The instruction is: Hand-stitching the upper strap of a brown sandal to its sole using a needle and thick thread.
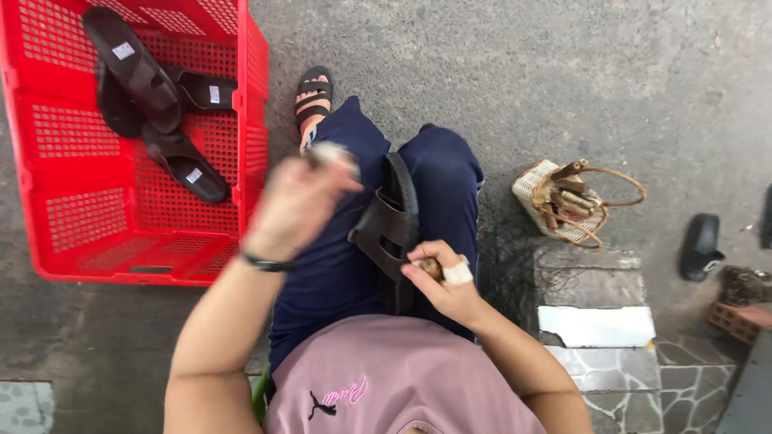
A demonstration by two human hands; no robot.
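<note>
Person seated, dark brown sandal (392, 225) lying across lap between knees. Right hand (447, 283) closed around small brown tool, bandaged finger, touching sandal strap. Left hand (295, 201) raised above thigh, blurred; grip cannot be told. Red crate (48, 169) just left of leg, holding several dark sandals (153, 104), half its floor bare. Wicker basket (537, 186) right of knee, wooden pieces inside. Open concrete ground ahead; tiled step edge at right.
</note>
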